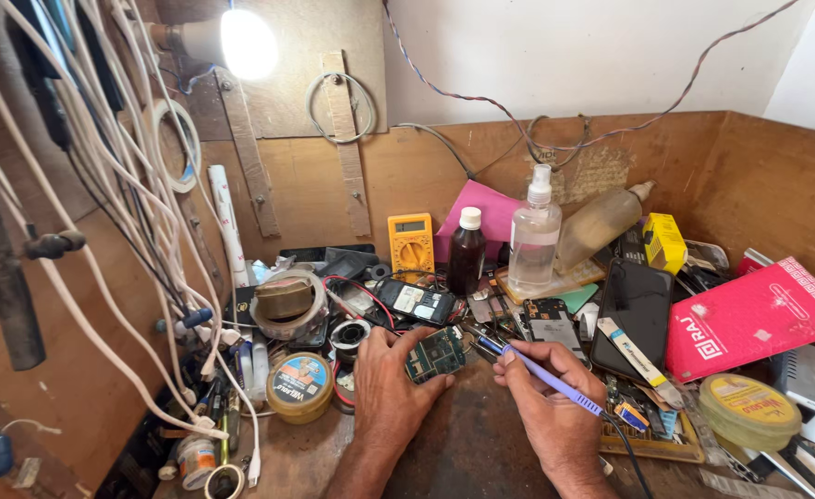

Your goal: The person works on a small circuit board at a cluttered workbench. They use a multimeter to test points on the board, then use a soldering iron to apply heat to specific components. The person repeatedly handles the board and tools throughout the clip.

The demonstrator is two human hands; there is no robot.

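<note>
My left hand [391, 383] has its grip closed on a small green circuit board [435, 353] over the worn wooden surface [468, 444]; my right hand [546, 407] pinches a purple-handled soldering iron [546, 377], its tip hard to see.

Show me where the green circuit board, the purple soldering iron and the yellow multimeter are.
green circuit board [435, 353], head view, middle of the board's face.
purple soldering iron [555, 383], head view, middle of its handle.
yellow multimeter [410, 242], head view, its front, near the dial.
</note>
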